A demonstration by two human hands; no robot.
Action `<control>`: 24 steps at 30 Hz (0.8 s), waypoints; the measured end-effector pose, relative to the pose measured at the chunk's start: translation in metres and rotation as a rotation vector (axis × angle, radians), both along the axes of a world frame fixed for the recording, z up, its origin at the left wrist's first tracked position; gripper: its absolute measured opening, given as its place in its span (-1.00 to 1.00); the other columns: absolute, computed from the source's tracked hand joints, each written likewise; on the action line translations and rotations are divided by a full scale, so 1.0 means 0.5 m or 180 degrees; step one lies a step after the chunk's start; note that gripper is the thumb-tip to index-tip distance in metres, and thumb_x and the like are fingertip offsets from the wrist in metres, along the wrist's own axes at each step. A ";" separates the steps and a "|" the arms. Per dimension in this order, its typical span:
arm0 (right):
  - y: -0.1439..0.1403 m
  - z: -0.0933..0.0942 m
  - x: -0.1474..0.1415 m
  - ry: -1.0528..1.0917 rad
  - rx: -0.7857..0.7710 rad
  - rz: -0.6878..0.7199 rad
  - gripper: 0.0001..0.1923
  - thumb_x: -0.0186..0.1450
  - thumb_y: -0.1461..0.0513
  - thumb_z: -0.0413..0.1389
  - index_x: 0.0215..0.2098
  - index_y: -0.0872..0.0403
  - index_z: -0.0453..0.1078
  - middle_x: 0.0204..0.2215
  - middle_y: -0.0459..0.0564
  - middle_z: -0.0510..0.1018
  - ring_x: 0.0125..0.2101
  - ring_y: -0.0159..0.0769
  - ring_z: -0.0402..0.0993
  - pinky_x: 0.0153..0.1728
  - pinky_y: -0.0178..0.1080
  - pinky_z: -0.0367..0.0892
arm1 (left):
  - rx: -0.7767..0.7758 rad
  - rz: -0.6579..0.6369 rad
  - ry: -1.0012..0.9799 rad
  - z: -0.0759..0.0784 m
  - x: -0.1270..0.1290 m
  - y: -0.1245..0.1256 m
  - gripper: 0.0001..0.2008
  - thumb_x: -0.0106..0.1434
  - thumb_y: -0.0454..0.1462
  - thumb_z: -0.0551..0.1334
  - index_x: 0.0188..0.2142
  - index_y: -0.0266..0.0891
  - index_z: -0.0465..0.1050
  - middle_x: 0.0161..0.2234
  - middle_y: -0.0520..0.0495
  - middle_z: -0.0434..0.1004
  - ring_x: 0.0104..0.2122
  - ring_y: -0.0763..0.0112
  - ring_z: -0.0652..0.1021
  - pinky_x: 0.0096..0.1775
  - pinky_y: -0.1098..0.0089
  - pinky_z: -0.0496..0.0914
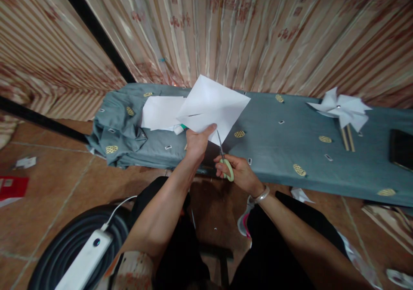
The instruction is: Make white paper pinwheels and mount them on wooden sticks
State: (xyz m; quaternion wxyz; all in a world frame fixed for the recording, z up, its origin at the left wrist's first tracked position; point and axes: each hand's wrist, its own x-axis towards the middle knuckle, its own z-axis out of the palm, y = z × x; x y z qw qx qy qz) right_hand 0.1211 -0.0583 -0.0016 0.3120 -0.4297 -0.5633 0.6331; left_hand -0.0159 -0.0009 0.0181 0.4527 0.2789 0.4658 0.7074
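My left hand [198,141] pinches a white square of paper [216,103] near its lower corner, thumb on top. One slit shows in the paper towards its left corner. In my right hand [238,171] is a pair of scissors [228,169] with pale green handles. Their blades point up and meet the paper's lower edge beside my left thumb. Behind the square, to the left, lie more white sheets [163,112]. A white tube with a green part [179,128] lies close to my left wrist, partly hidden.
A grey-green cloth with pineapple prints [267,139] covers the long bench. At its right are paper pinwheels [338,107] on sticks [346,138] and a black object [401,149]. A striped curtain [206,32] hangs behind. A white power bank [85,260] rests on a black round seat [48,255].
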 end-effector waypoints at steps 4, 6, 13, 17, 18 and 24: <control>0.000 0.003 -0.002 0.0053 -0.0054 -0.0039 -0.58 0.13 -0.09 0.24 -0.30 0.07 0.43 -0.59 -0.14 0.52 -0.58 -0.44 0.39 -0.52 -0.35 0.31 | -0.0044 -0.0041 -0.0047 -0.001 0.000 0.001 -0.69 -0.15 -0.26 0.46 -0.36 -0.29 0.55 -0.35 -0.12 0.64 -0.26 0.24 0.60 -0.09 0.26 0.45; 0.000 0.006 -0.003 0.0080 -0.0104 -0.0061 -0.59 0.11 -0.08 0.26 -0.31 0.07 0.43 -0.60 -0.15 0.51 -0.59 -0.46 0.38 -0.53 -0.35 0.30 | -0.0098 -0.0094 -0.0130 -0.005 -0.002 0.003 -0.69 -0.15 -0.24 0.45 -0.37 -0.30 0.55 -0.33 -0.13 0.64 -0.29 0.25 0.60 -0.10 0.26 0.44; 0.000 0.009 -0.004 0.0131 -0.0178 -0.0069 -0.59 0.10 -0.07 0.27 -0.30 0.07 0.43 -0.60 -0.15 0.51 -0.59 -0.45 0.38 -0.54 -0.36 0.32 | -0.0227 -0.0044 -0.0127 -0.006 -0.007 0.004 -0.76 -0.18 -0.25 0.41 -0.46 -0.27 0.49 -0.41 -0.06 0.60 -0.41 0.32 0.56 -0.19 0.29 0.44; 0.000 0.009 -0.001 0.0089 -0.0127 -0.0075 -0.59 0.12 -0.07 0.25 -0.30 0.07 0.43 -0.58 -0.14 0.52 -0.57 -0.45 0.39 -0.51 -0.35 0.32 | -0.0158 -0.0139 -0.0080 0.000 -0.003 -0.002 -0.76 -0.18 -0.27 0.41 -0.44 -0.27 0.52 -0.40 -0.06 0.61 -0.39 0.32 0.55 -0.20 0.32 0.43; 0.001 0.010 0.001 0.0075 -0.0091 -0.0075 -0.59 0.12 -0.07 0.25 -0.31 0.07 0.43 -0.58 -0.14 0.52 -0.57 -0.45 0.39 -0.50 -0.35 0.32 | -0.0164 -0.0185 -0.0044 0.001 -0.001 -0.004 -0.77 -0.17 -0.28 0.40 -0.44 -0.27 0.53 -0.39 -0.07 0.62 -0.37 0.32 0.56 -0.20 0.32 0.43; 0.009 0.016 0.010 0.0020 0.0065 -0.0092 -0.58 0.14 -0.10 0.23 -0.31 0.08 0.42 -0.54 -0.11 0.54 -0.53 -0.42 0.43 -0.49 -0.36 0.33 | -0.0282 -0.0322 0.0125 0.002 0.010 -0.015 -0.74 -0.16 -0.28 0.39 -0.39 -0.29 0.54 -0.39 -0.05 0.62 -0.40 0.36 0.54 -0.23 0.35 0.41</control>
